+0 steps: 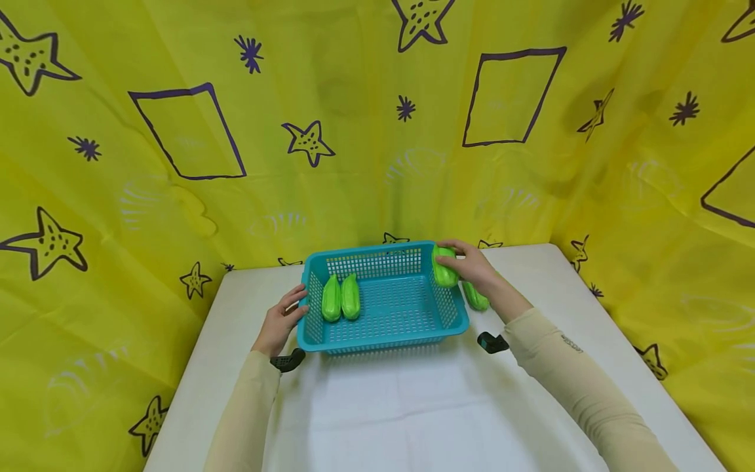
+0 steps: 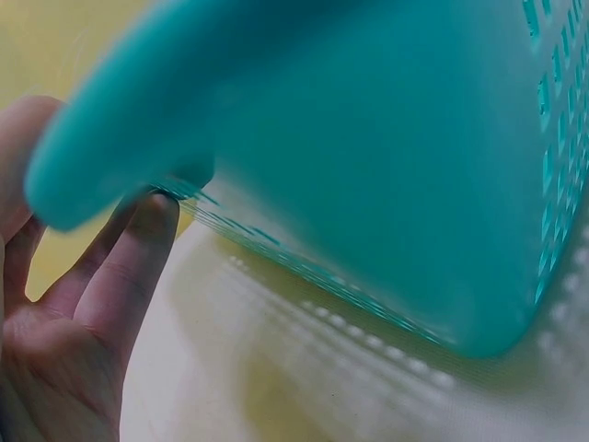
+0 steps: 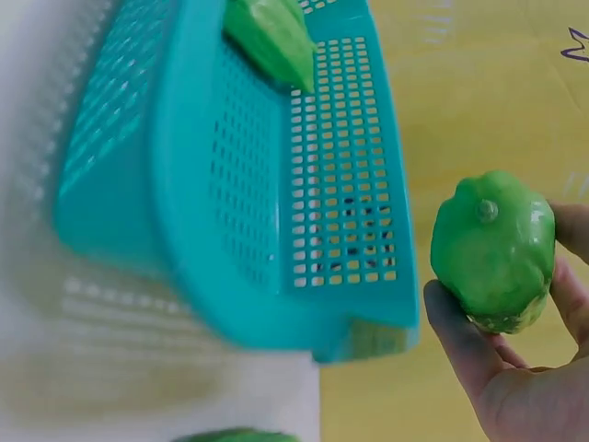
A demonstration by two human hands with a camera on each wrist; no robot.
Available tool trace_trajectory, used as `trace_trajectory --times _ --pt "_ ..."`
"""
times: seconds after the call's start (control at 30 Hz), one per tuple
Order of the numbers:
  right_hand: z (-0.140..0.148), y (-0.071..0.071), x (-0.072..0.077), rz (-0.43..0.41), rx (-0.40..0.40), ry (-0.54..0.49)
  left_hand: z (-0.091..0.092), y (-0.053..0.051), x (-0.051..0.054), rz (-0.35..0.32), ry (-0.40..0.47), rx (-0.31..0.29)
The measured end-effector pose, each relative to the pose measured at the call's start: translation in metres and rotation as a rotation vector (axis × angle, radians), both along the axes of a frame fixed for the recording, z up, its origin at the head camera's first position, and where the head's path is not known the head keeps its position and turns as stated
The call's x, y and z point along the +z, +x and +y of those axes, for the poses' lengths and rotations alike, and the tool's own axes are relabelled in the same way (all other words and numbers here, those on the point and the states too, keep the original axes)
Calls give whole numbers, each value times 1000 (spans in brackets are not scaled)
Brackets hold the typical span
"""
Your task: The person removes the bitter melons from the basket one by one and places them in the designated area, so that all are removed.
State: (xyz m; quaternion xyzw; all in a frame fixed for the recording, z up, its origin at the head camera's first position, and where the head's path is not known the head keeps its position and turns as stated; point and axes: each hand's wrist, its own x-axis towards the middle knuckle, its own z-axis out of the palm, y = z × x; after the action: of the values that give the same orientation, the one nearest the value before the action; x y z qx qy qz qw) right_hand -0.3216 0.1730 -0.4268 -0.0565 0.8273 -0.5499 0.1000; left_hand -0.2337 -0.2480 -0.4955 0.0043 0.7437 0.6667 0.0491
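A teal perforated basket (image 1: 389, 339) stands on the table, with two green vegetables (image 1: 331, 299) (image 1: 350, 297) lying side by side at its left end. The right hand (image 1: 472, 265) grips another green vegetable (image 1: 445, 267) at the basket's right rim; the right wrist view shows this vegetable (image 3: 494, 250) between the thumb and fingers (image 3: 465, 341). One more green vegetable (image 1: 475, 296) lies on the table just right of the basket. At the basket's left side, the left hand (image 1: 280, 324) touches the wall with spread fingers, also seen in the left wrist view (image 2: 92, 304).
The white table (image 1: 401, 419) reaches toward the camera in front of the basket. A yellow curtain (image 1: 354, 196) with dark star and frame drawings hangs behind and on both sides. Dark devices (image 1: 288, 360) are worn at both wrists.
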Motion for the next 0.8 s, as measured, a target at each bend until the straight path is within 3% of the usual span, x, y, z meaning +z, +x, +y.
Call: trace_trajectory --times 0.2,0.4,0.67,0.8 --pt "23 5 -5 20 -55 23 0 1 0 3 -9 2" --pt "52 5 -12 42 -56 47 0 1 0 7 -7 -3" --pt "89 2 -27 -20 -81 -24 0 0 0 12 -13 -4" --pt "104 1 -32 7 -105 -7 0 1 -1 11 -12 2"
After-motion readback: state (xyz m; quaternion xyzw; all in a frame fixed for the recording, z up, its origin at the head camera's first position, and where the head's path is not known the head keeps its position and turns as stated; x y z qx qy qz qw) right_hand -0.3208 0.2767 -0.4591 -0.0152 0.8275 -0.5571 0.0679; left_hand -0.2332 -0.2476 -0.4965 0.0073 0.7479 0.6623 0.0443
